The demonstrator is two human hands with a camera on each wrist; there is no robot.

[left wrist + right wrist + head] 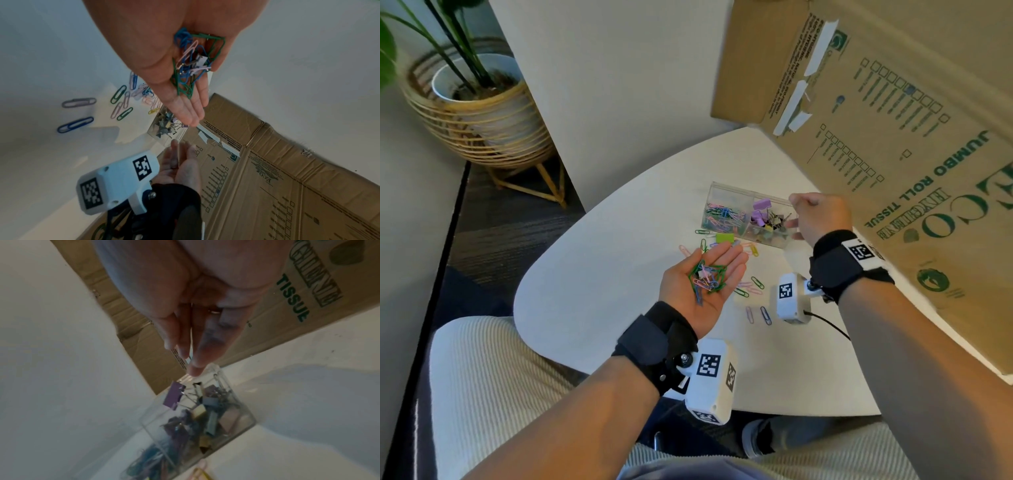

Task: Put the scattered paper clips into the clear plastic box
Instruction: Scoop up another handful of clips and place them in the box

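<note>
My left hand [726, 262] is held palm up over the white table [592, 274], fingers straight, with a heap of coloured paper clips [707, 279] lying in the palm [156, 53]. Just beyond its fingertips stands the clear plastic box [722, 197]. Its left compartment holds paper clips and its right one binder clips [174, 395]. My right hand [816, 219] is at the box's right end and pinches a thin clear flap there, apparently the lid, between thumb and fingers [202, 344]. Loose paper clips [753, 286] lie scattered on the table between hands and box.
A large opened cardboard carton [893, 144] leans over the table's right side, close behind my right hand. A green binder clip [724, 237] lies in front of the box. A potted plant in a wicker stand [482, 113] stands on the floor at far left.
</note>
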